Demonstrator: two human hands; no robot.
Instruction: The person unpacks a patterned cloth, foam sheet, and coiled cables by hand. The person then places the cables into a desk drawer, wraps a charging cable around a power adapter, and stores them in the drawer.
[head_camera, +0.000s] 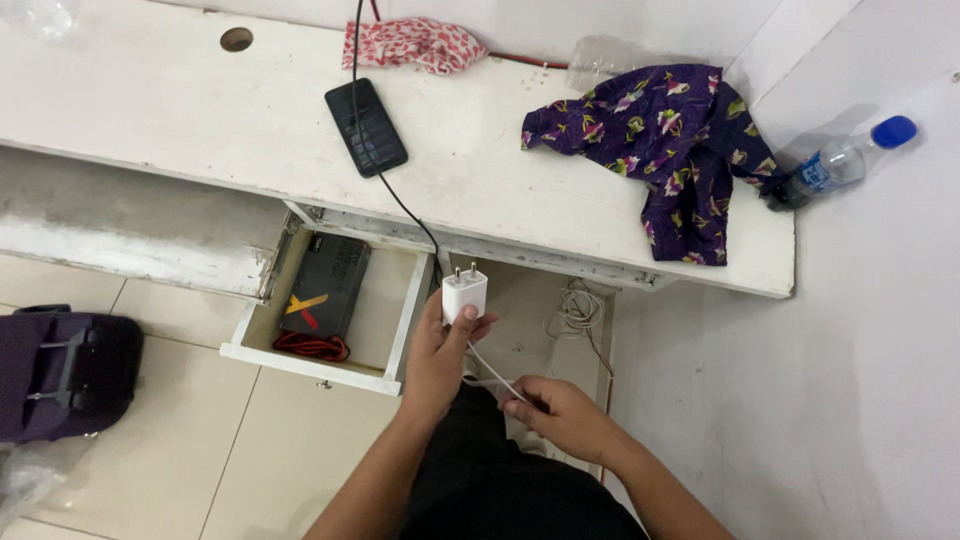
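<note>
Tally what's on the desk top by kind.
Cloths: 2, floral purple and red-and-white
Bottles: 2, clear and blue-capped
Phone: 1
Total: 5

Open drawer (405, 330) beside left hand (438, 360)

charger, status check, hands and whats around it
Left hand grips white charger, prongs up. Right hand pinches its white cable. Open drawer just left, black phone on white desk above.
</note>
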